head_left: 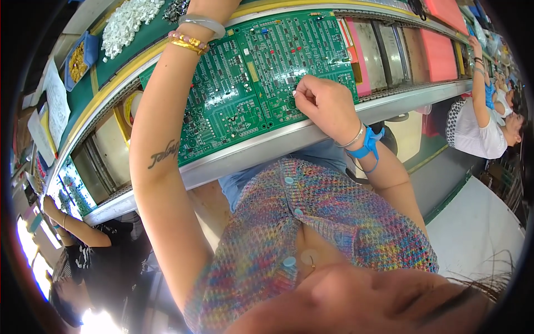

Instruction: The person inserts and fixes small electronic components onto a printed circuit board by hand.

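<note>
In front of me a large green circuit board panel point(278, 67) lies across the metal rails, populated with small chips and several red parts. My right hand point(329, 106) is over its near right part, fingers curled and thumb pressed to the index finger. A tiny pale spot shows at the fingertips; whether it is a part or a nail I cannot make out. A blue wrist strap point(366, 146) circles that wrist. My left arm reaches across the board's left side; of my left hand point(214, 6) only the wrist end shows, its fingers cut off by the top edge.
Small white connectors point(129, 25) lie heaped at the far left, beside a blue bin point(72, 69) of yellowish parts. Paper sheets point(58, 103) hang on the left. Pink foam sheets point(438, 55) lie to the right. The metal rail point(250, 146) runs along my front. Other people sit on both sides.
</note>
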